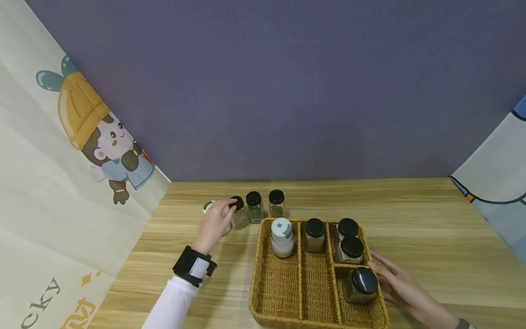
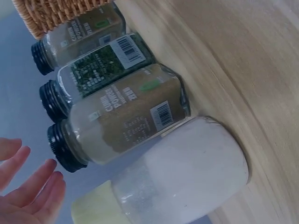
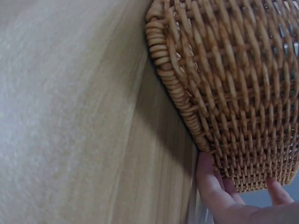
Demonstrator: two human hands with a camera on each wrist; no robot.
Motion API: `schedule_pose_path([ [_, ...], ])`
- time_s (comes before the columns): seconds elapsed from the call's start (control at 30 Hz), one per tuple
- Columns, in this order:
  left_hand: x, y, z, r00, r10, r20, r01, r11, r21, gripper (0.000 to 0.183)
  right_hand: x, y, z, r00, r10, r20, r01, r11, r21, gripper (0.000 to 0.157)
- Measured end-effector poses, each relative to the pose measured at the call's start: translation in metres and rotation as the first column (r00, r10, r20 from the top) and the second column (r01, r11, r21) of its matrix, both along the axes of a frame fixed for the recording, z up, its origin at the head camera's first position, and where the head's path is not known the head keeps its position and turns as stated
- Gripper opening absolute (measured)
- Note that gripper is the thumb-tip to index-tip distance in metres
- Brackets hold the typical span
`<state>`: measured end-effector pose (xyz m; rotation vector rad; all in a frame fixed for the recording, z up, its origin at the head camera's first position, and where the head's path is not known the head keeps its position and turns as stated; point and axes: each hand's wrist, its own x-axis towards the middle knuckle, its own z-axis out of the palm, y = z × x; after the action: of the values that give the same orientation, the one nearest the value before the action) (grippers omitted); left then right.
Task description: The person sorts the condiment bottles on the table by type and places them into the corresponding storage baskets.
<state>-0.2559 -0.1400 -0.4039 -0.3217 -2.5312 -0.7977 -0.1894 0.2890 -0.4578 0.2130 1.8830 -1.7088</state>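
My left hand [image 1: 215, 221] reaches over the back left of the table, fingertips close to the black lid of a cumin powder jar [image 2: 126, 114]. In the left wrist view its slightly bent fingers [image 2: 39, 193] stand apart from that lid. A jar of white contents with a pale lid [image 2: 182, 172] stands beside it, partly behind the hand in the head view. A jar of green herbs [image 1: 255, 208] and another black-lidded jar [image 1: 276, 204] stand to the right. My right hand [image 1: 400, 285] rests against the right outer wall of the wicker basket [image 1: 279, 292], fingers extended along it.
Inside the divided basket are a white-lidded jar [image 1: 282, 237] on the left, a black-lidded jar [image 1: 314, 235] in the middle, and black-lidded jars [image 1: 349, 250] on the right, including one in the front right section [image 1: 360, 285]. A dark wall panel [image 1: 304, 91] rises behind the table.
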Motion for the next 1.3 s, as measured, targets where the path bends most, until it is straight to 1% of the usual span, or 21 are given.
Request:
schedule_pose_path([
  [0.17,-0.007,0.002,-0.006,0.995,0.008,0.095,-0.006,1.000,-0.024,0.026,0.000,0.000,0.001,1.000,-0.003,0.007,0.003,1.000,-0.002,0.074],
  [0.23,-0.009,0.003,-0.008,0.994,0.008,0.108,-0.003,0.999,-0.042,0.028,0.001,-0.001,0.001,1.000,-0.009,0.006,0.009,1.000,-0.001,0.074],
  [0.4,-0.013,0.007,-0.010,0.994,0.012,0.106,-0.004,0.997,-0.074,0.030,0.002,-0.002,-0.001,1.000,-0.015,-0.010,0.015,1.000,0.013,0.073],
  [0.63,-0.016,0.012,-0.009,0.985,0.049,0.165,-0.030,0.993,-0.112,0.032,0.002,-0.003,-0.003,1.000,-0.023,-0.020,0.024,1.000,0.008,0.072],
  [0.97,-0.024,0.011,-0.008,0.983,0.051,0.179,-0.020,0.985,-0.171,0.035,0.003,-0.003,-0.004,0.999,-0.029,-0.020,0.029,1.000,-0.003,0.072],
  [1.17,-0.027,0.012,-0.005,0.983,0.036,0.181,-0.007,0.987,-0.159,0.035,0.003,-0.002,-0.005,0.999,-0.039,-0.022,0.039,0.999,-0.017,0.071],
  [1.2,-0.032,0.009,-0.011,0.987,0.024,0.161,0.002,0.987,-0.160,0.036,0.003,-0.002,-0.005,0.999,-0.042,-0.022,0.042,0.999,-0.020,0.072],
  [1.3,-0.032,0.009,-0.011,0.986,0.025,0.166,0.000,0.989,-0.149,0.037,0.002,-0.002,-0.006,0.999,-0.043,-0.019,0.042,0.999,-0.021,0.072],
])
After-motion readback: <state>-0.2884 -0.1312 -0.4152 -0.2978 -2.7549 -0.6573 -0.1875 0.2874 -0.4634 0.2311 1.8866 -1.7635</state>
